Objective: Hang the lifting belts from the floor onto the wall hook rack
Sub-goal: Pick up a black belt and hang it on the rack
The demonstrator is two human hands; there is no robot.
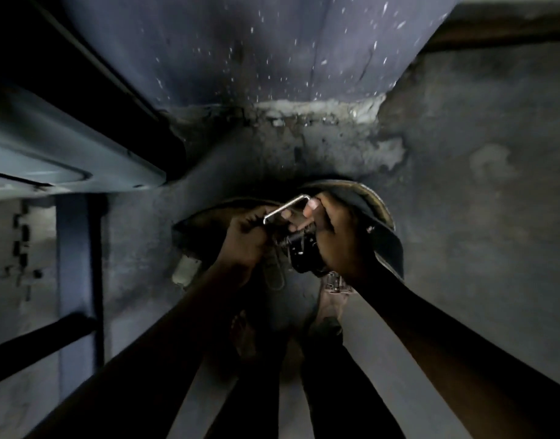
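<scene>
The concrete floor (478,201) fills most of the dim view, grey and stained, meeting a blue-painted wall (256,45) flecked with white specks along a rough, crumbling seam. At the left stands a pale metal frame (66,160) with dark bars running below it.

Both of the person's arms reach down into the middle of the view. Between them a lifting belt (380,213) curves in a wide dark loop, its worn, lighter edge arching behind the right hand and down past the wrist; whether any part rests on the floor cannot be told in the gloom. The left hand (245,236) is closed around the belt's near end, beside a bright metal buckle loop (288,209) that juts up between the two hands. The right hand (337,236) is clenched on the belt by the dark buckle hardware (304,251), its fingertips touching the top of the metal loop. Below the hands, the person's feet (330,299) are faintly visible.
</scene>
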